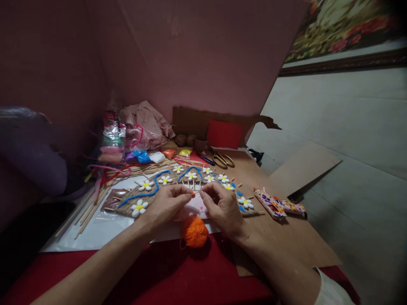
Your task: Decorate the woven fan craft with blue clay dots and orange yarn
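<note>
Your left hand and right hand meet over the woven panel, fingertips pinching a thin stick between them. An orange yarn ball lies just below the panel, between your wrists. Scissors lie beyond the panel, and a patterned glue gun sits right of it.

The hands cover the middle of the jute piece, so what lies under them cannot be told. What the fingertips pinch is too small to name. The yarn ball hides its own strand's end. The painting is cut off by the top and right edges. The purple shape at left is blurred and cropped. The packets behind are too dim to read.
</note>
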{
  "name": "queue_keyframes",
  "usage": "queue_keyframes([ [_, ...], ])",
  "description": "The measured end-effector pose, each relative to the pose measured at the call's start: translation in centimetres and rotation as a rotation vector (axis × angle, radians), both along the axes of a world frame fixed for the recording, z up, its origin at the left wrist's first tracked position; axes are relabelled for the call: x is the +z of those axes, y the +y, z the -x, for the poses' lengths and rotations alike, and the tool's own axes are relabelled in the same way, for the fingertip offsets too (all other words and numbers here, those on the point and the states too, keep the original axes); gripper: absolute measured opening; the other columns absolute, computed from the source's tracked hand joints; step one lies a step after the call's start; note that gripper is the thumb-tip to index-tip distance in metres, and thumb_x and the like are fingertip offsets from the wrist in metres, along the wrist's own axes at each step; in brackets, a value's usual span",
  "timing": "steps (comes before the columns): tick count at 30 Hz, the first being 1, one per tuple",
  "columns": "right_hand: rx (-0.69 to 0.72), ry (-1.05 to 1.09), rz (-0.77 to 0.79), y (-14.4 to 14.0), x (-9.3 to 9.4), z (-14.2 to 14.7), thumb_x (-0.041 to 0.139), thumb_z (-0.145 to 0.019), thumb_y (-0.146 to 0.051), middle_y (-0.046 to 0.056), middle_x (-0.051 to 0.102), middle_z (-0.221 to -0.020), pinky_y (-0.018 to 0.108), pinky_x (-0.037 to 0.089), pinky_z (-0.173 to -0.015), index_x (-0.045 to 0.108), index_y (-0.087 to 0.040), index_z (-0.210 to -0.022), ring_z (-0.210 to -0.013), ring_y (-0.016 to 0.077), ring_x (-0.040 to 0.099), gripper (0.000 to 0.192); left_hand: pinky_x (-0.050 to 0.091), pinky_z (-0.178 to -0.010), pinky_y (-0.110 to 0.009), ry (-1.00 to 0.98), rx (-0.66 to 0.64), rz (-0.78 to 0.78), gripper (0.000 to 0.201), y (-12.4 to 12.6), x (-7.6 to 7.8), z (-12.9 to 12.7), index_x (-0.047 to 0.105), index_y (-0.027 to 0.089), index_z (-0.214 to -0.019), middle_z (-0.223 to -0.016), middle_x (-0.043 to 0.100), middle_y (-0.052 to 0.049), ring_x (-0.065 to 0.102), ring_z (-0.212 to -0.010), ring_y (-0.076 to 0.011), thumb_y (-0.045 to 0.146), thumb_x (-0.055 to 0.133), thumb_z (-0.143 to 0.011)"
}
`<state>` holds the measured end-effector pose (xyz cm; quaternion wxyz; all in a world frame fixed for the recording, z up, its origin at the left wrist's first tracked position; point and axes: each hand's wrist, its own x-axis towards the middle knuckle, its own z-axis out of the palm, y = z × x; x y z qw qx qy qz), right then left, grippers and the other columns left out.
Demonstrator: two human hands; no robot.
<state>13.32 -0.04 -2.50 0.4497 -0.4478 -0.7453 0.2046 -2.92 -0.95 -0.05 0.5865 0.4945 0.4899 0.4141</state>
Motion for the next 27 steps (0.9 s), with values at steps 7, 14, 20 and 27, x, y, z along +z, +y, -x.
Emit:
queue_keyframes([
  [7,0.038,-0.009,-0.034,-0.32,0.15,0.09,0.050,-0.085,-0.023,0.002,0.061,-0.072,0.023,0.039,-0.052,0.057,-0.020,-0.078,-0.061,0.0133,0.054,0.010,0.027,-0.038,-0.016,-0.001,-0.049,-0.029,0.024,0.34,-0.38,0.28,0.061,0.016,-0.068,-0.048,0.044,0.008,0.031,-0.037,-0.0027,0.038,0.068,-0.068],
  [14,0.020,-0.040,-0.044,-0.35,0.11,0.12,0.050,-0.085,-0.023,0.003,0.061,-0.073,0.024,0.040,-0.054,0.056,-0.020,-0.079,-0.062,0.0137,0.055,0.010,0.032,-0.042,-0.017,0.038,-0.004,0.000,0.022,0.09,-0.33,0.19,0.058,0.015,-0.066,-0.053,0.051,0.005,0.043,-0.043,-0.0056,0.034,0.068,-0.067],
  [20,-0.002,-0.059,-0.051,-0.17,0.06,0.03,0.049,-0.086,-0.023,0.003,0.061,-0.074,0.024,0.040,-0.053,0.056,-0.019,-0.079,-0.061,0.0134,0.055,0.010,0.036,-0.046,-0.017,0.029,-0.008,0.004,0.016,0.10,-0.19,0.13,0.058,0.015,-0.071,-0.055,0.050,0.006,0.042,-0.043,-0.0047,0.029,0.066,-0.067],
  [27,-0.023,-0.053,-0.087,-0.01,-0.07,0.03,0.050,-0.085,-0.022,0.002,0.060,-0.069,0.022,0.038,-0.051,0.057,-0.018,-0.077,-0.059,0.0127,0.054,0.011,0.024,-0.039,-0.015,0.064,-0.007,-0.016,0.018,0.24,-0.37,0.05,0.050,0.016,-0.062,-0.045,0.038,0.009,0.029,-0.038,-0.0030,0.028,0.062,-0.069],
])
